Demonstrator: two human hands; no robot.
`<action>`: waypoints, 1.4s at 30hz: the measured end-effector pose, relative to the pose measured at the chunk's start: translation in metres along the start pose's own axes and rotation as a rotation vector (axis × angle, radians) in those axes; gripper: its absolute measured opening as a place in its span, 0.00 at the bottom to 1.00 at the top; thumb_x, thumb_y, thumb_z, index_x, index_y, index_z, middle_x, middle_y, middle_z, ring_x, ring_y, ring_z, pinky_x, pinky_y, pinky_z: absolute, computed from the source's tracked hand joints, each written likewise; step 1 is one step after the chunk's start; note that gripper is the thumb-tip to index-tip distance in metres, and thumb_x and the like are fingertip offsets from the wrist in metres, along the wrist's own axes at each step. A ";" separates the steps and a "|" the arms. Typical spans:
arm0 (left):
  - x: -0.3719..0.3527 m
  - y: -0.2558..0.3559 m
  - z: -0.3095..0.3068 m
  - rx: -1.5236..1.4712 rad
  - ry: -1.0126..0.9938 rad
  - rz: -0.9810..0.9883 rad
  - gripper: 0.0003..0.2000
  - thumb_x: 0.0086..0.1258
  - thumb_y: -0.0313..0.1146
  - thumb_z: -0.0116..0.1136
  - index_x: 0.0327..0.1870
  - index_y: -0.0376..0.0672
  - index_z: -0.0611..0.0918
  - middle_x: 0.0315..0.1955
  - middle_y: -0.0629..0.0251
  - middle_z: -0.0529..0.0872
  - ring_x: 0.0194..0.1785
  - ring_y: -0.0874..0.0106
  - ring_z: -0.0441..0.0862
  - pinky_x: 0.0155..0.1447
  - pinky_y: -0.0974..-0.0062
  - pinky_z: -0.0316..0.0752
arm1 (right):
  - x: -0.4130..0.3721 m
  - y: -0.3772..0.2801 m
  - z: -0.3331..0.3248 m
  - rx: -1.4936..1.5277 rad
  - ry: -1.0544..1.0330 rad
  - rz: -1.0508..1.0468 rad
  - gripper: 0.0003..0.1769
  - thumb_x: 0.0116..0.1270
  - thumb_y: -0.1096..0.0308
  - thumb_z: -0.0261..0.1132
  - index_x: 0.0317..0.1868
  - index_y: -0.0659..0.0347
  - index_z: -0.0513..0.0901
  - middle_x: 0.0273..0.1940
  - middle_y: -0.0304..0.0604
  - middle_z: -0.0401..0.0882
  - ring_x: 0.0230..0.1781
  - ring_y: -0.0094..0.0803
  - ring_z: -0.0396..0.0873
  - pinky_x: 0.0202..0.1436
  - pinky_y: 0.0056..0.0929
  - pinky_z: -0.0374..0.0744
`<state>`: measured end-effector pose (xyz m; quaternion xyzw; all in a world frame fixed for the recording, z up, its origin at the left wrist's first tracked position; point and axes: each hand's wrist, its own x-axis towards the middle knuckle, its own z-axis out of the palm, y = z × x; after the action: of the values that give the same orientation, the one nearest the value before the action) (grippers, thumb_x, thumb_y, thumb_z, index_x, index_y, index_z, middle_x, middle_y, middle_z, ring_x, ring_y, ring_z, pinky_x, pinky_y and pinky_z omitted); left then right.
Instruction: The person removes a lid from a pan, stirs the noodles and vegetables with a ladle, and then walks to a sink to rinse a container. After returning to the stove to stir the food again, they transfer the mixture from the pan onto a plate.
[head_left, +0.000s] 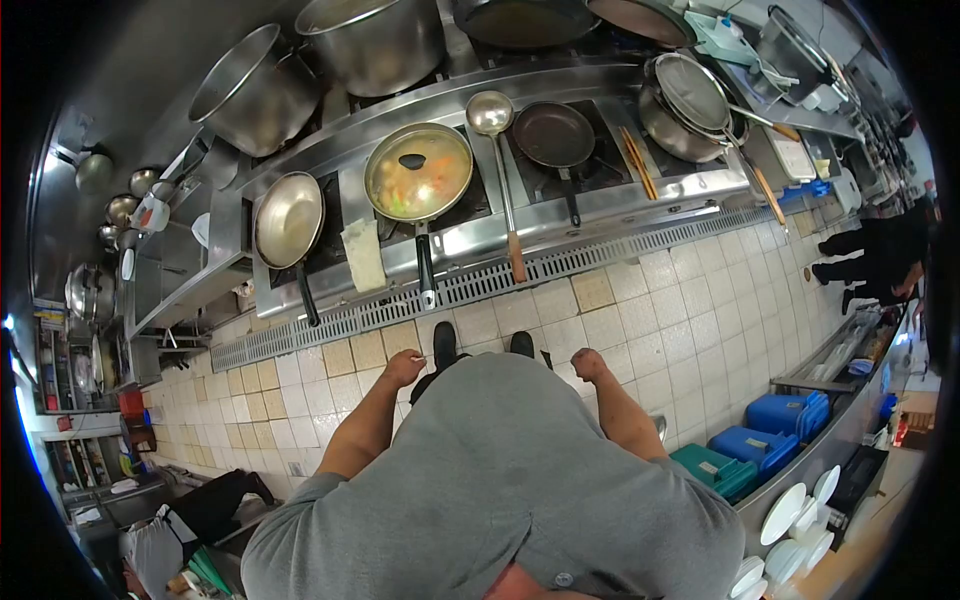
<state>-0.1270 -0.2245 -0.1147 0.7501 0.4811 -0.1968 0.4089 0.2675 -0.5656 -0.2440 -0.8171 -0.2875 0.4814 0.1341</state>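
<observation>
Silver metal is ringing the lidded pan (440,195), which is sitting on the stove (455,238) in front of the person, its black handle (425,265) pointing back toward them. Its clear lid (440,175) is shining with glare and carrying a dark oval knob (411,160); beneath it, orange and green pieces are showing in yellowish food. A pale folded cloth (363,255) is lying just to the left, between this pan and a silver frying pan (289,222). A long ladle (490,113) is resting on the right, its brown grip reaching over the floor grate (590,258).

Both hands are hanging below the stove edge, well apart and not touching the pan. The left hand (405,368) is curling its fingers, with something small and whitish showing at the tips; whether it is being pinched, one cannot tell. The right hand (590,365) is closing into a loose fist.
</observation>
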 end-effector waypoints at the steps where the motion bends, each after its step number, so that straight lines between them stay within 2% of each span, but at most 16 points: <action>1: -0.004 0.002 0.000 -0.006 0.002 -0.005 0.21 0.67 0.48 0.59 0.53 0.42 0.83 0.53 0.51 0.84 0.59 0.57 0.80 0.65 0.67 0.72 | 0.003 -0.002 -0.003 -0.048 0.038 -0.119 0.13 0.62 0.64 0.57 0.24 0.62 0.80 0.19 0.46 0.78 0.17 0.33 0.75 0.22 0.37 0.76; 2: -0.007 0.004 0.000 -0.018 0.002 -0.016 0.21 0.66 0.48 0.59 0.53 0.42 0.83 0.53 0.51 0.84 0.58 0.57 0.80 0.65 0.67 0.72 | 0.006 -0.003 -0.005 -0.095 0.076 -0.239 0.16 0.64 0.64 0.53 0.24 0.63 0.80 0.17 0.45 0.76 0.13 0.31 0.71 0.18 0.35 0.73; 6: -0.013 -0.006 0.010 0.015 0.060 0.005 0.22 0.66 0.48 0.60 0.54 0.42 0.83 0.52 0.50 0.84 0.58 0.57 0.81 0.64 0.67 0.73 | 0.039 0.020 -0.002 -0.215 0.080 -0.315 0.14 0.63 0.65 0.55 0.24 0.63 0.80 0.16 0.43 0.74 0.14 0.30 0.70 0.18 0.35 0.72; 8: -0.019 -0.010 0.013 -0.007 0.061 -0.010 0.22 0.66 0.47 0.60 0.54 0.41 0.83 0.51 0.50 0.85 0.57 0.57 0.81 0.63 0.66 0.74 | 0.017 -0.008 -0.021 -0.216 0.056 -0.121 0.18 0.60 0.65 0.51 0.21 0.65 0.83 0.25 0.58 0.83 0.31 0.49 0.84 0.40 0.43 0.83; 13: -0.016 -0.040 0.029 0.047 0.069 0.007 0.23 0.66 0.47 0.60 0.54 0.40 0.82 0.49 0.49 0.85 0.56 0.58 0.82 0.60 0.66 0.76 | 0.008 -0.009 -0.032 -0.456 0.052 -0.251 0.16 0.59 0.66 0.53 0.22 0.64 0.84 0.25 0.58 0.83 0.31 0.47 0.85 0.41 0.43 0.83; 15: -0.015 -0.048 0.033 -0.095 0.002 -0.104 0.23 0.66 0.49 0.60 0.55 0.41 0.82 0.54 0.50 0.83 0.59 0.57 0.80 0.65 0.67 0.73 | 0.011 -0.002 -0.029 -0.553 0.022 -0.267 0.16 0.58 0.67 0.53 0.22 0.64 0.85 0.25 0.57 0.83 0.31 0.47 0.85 0.41 0.43 0.83; 18: -0.004 -0.069 0.042 0.070 -0.005 0.010 0.24 0.66 0.49 0.59 0.55 0.41 0.81 0.53 0.50 0.83 0.59 0.57 0.79 0.66 0.68 0.72 | 0.025 0.016 -0.020 -0.810 -0.053 -0.421 0.14 0.57 0.69 0.54 0.23 0.65 0.85 0.24 0.56 0.83 0.32 0.45 0.85 0.40 0.43 0.83; 20: -0.016 -0.053 0.032 0.028 -0.013 -0.036 0.24 0.66 0.49 0.59 0.55 0.41 0.81 0.54 0.50 0.83 0.60 0.57 0.79 0.66 0.68 0.72 | 0.028 0.022 -0.018 -0.924 0.010 -0.690 0.13 0.55 0.71 0.56 0.24 0.67 0.86 0.25 0.55 0.84 0.31 0.45 0.86 0.38 0.43 0.84; 21: -0.020 -0.045 0.026 -0.012 -0.021 -0.082 0.24 0.66 0.50 0.59 0.55 0.41 0.81 0.54 0.50 0.83 0.60 0.57 0.79 0.66 0.68 0.71 | 0.025 0.014 -0.019 -0.923 0.012 -0.688 0.13 0.55 0.71 0.56 0.24 0.67 0.86 0.25 0.55 0.84 0.31 0.45 0.86 0.38 0.43 0.84; 23: -0.018 -0.039 0.022 0.003 -0.012 -0.063 0.24 0.66 0.50 0.59 0.55 0.41 0.82 0.54 0.50 0.83 0.60 0.57 0.79 0.66 0.68 0.71 | 0.015 -0.007 -0.021 -0.684 -0.152 -0.172 0.04 0.48 0.71 0.67 0.26 0.61 0.84 0.30 0.48 0.85 0.32 0.39 0.85 0.36 0.37 0.83; 26: -0.013 -0.034 0.018 0.023 0.023 -0.027 0.23 0.66 0.49 0.59 0.55 0.41 0.82 0.52 0.50 0.84 0.58 0.57 0.80 0.65 0.68 0.72 | 0.046 0.029 0.001 -0.467 -0.074 -0.104 0.04 0.47 0.70 0.68 0.26 0.59 0.83 0.29 0.46 0.85 0.33 0.40 0.84 0.36 0.38 0.82; 27: -0.013 -0.029 0.015 0.027 0.049 -0.010 0.23 0.66 0.49 0.60 0.55 0.42 0.82 0.51 0.50 0.85 0.57 0.57 0.81 0.64 0.67 0.73 | 0.044 0.029 -0.001 -0.466 -0.072 -0.102 0.04 0.47 0.70 0.68 0.26 0.59 0.83 0.29 0.46 0.85 0.33 0.40 0.84 0.36 0.38 0.82; 29: -0.015 -0.020 0.010 -0.014 0.043 -0.029 0.23 0.66 0.48 0.60 0.55 0.42 0.82 0.50 0.50 0.85 0.56 0.57 0.82 0.63 0.67 0.74 | 0.043 0.030 -0.006 -0.997 -0.036 -0.495 0.03 0.47 0.71 0.68 0.24 0.59 0.83 0.29 0.46 0.86 0.33 0.40 0.84 0.36 0.38 0.82; 33: -0.012 -0.015 0.006 -0.032 0.046 -0.021 0.23 0.65 0.48 0.61 0.55 0.42 0.82 0.49 0.49 0.86 0.56 0.58 0.82 0.62 0.67 0.75 | 0.025 0.012 -0.015 -1.019 -0.057 -0.505 0.02 0.48 0.72 0.67 0.24 0.60 0.84 0.29 0.46 0.86 0.33 0.39 0.85 0.35 0.37 0.83; 35: -0.011 -0.015 0.008 -0.020 0.060 -0.007 0.23 0.65 0.48 0.61 0.55 0.41 0.82 0.49 0.49 0.86 0.55 0.57 0.82 0.62 0.67 0.75 | 0.014 0.000 -0.018 -0.959 -0.127 -0.394 0.03 0.48 0.72 0.66 0.24 0.61 0.84 0.29 0.47 0.86 0.31 0.38 0.85 0.34 0.36 0.83; 42: -0.009 -0.025 0.018 0.012 0.051 0.005 0.23 0.65 0.48 0.61 0.54 0.41 0.82 0.51 0.50 0.85 0.56 0.57 0.82 0.62 0.67 0.75 | -0.003 -0.011 -0.019 -0.895 -0.088 -0.441 0.05 0.51 0.73 0.63 0.26 0.64 0.85 0.29 0.50 0.85 0.23 0.37 0.84 0.31 0.35 0.84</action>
<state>-0.1518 -0.2388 -0.1293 0.7585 0.4884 -0.1794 0.3922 0.2787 -0.5573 -0.2270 -0.6934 -0.6369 0.3049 -0.1433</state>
